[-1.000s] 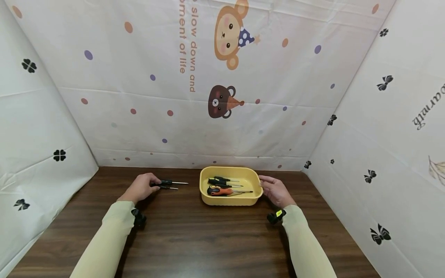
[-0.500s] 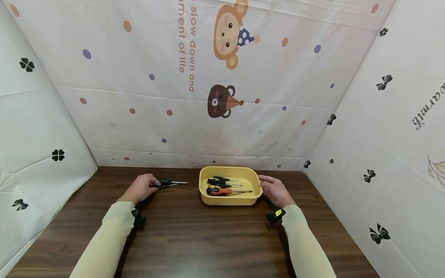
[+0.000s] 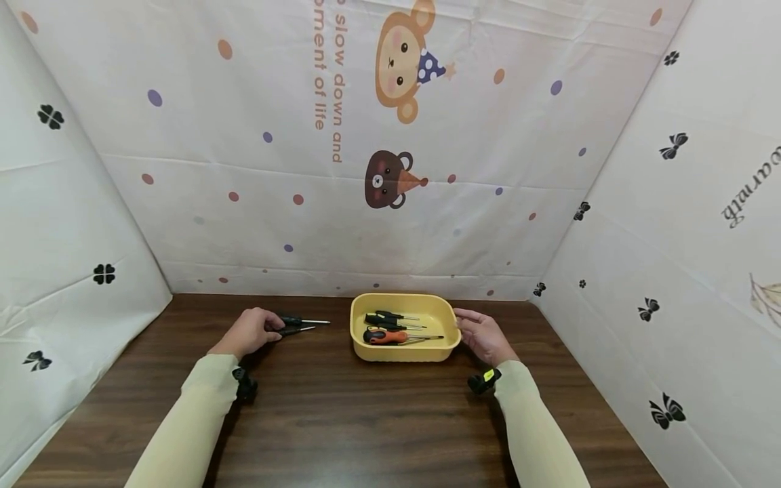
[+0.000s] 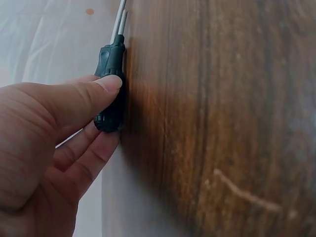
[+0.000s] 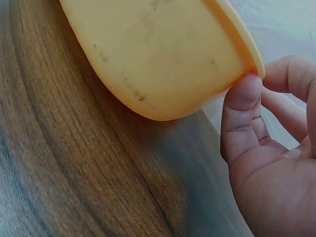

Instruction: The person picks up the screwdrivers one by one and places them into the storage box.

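Note:
On the left of the table, my left hand (image 3: 249,332) pinches a black-handled screwdriver (image 3: 289,332) between thumb and fingers. A second black screwdriver (image 3: 294,320) lies just beyond it, its shaft pointing right. The left wrist view shows the thumb across a dark handle (image 4: 117,98), two shafts side by side above it. My right hand (image 3: 485,337) pinches the right end rim of a yellow plastic tray (image 3: 403,354), thumb below the lip and a finger over it. Inside the tray lie an orange-and-black screwdriver (image 3: 393,336) and several black-handled ones (image 3: 379,319).
The brown wood-grain table (image 3: 342,420) runs back to a white printed cloth (image 3: 329,224). More cloth closes off the left and right sides. The tray stands close to the back cloth. A pale scratch (image 4: 244,195) marks the tabletop near my left hand.
The nearer screwdriver in my left hand has swung, its tip moving toward the farther shaft and then slightly apart again. My right hand and the tray have stayed in place.

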Available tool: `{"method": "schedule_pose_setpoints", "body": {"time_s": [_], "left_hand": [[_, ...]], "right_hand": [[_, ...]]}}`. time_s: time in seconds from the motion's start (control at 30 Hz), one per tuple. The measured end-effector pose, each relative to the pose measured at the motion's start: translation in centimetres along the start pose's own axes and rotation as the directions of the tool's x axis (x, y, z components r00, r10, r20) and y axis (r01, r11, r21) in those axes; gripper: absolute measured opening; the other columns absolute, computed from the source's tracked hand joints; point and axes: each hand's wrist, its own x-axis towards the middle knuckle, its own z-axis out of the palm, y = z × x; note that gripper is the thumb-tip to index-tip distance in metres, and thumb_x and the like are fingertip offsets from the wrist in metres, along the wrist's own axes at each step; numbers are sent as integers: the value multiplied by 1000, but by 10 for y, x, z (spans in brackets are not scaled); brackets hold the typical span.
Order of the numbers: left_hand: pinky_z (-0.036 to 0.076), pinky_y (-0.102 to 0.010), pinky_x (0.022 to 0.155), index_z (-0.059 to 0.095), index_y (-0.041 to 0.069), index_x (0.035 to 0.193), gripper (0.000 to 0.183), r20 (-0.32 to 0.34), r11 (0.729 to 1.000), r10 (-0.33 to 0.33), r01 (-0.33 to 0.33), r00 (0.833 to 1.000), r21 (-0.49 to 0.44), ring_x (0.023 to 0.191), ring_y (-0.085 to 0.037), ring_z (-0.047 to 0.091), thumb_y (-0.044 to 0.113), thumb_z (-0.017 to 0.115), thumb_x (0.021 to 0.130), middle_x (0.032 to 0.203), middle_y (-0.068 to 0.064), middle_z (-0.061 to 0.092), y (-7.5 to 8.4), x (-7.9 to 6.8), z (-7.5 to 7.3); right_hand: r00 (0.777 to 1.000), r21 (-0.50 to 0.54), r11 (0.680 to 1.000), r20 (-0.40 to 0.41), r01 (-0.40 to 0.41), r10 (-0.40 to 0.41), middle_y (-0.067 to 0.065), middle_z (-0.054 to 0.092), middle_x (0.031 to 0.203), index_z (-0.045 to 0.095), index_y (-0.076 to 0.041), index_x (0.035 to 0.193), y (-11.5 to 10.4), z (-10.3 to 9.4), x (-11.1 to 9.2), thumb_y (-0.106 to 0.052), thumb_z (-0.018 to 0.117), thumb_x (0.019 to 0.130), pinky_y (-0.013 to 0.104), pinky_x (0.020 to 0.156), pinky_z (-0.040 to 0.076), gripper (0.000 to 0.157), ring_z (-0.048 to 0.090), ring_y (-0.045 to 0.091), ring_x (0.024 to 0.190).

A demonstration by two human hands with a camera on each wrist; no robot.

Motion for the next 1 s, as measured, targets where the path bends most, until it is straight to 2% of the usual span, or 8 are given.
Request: {"method": "schedule_pose_setpoints", "body": {"time_s": [0.37,0.77,1.0], "left_hand": [[56,-51,90,82,10,90,7,-18,997,39,-38,999,65,100,-33,71,7,83,83,96,-8,78,3,1,-3],[56,-52,92,82,10,88,6,-18,997,27,-25,999,78,103,-36,70,7,83,84,98,-9,78,9,-1,0],[56,-52,93,82,11,88,6,-22,998,21,-19,1000,64,105,-36,69,6,83,84,100,-10,78,8,-3,-1]], "right_hand": [[1000,-22,1000,-7,9,-9,6,72,116,42,6,152,-2,1,-2,-4,58,103,24,76,58,52,71,9,91],[999,-47,999,-24,25,-27,9,71,120,45,9,149,-2,2,-4,-2,59,102,26,78,60,50,71,11,90],[999,-61,998,-20,25,-27,8,70,121,44,8,150,0,2,-3,-3,58,102,23,75,59,51,69,8,85]]}}
